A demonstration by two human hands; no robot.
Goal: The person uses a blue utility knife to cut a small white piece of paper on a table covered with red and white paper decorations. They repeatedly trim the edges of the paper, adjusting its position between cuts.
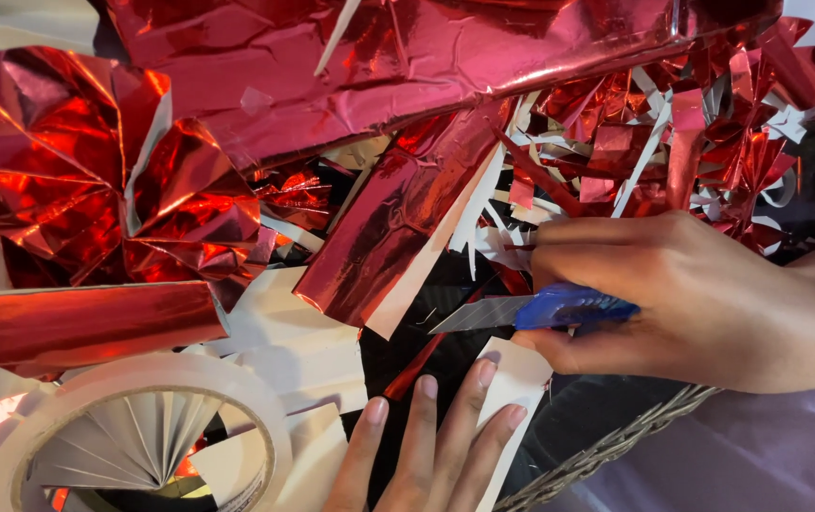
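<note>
Hands number two, with one blue utility knife [559, 308], one roll of white tape [133, 427] and many red foil sheets [398, 57] and scraps. Everything lies on a dark, littered surface with a wicker edge [616, 441] at its lower right. The right hand [701, 303] pinches the knife, blade extended leftward. The left hand [431, 446], fingers pressed loosely together, holds down a white paper strip [516, 379] just under the blade.

No pkgs, labels, signs or screens in view, just loose foil and paper scraps.
</note>
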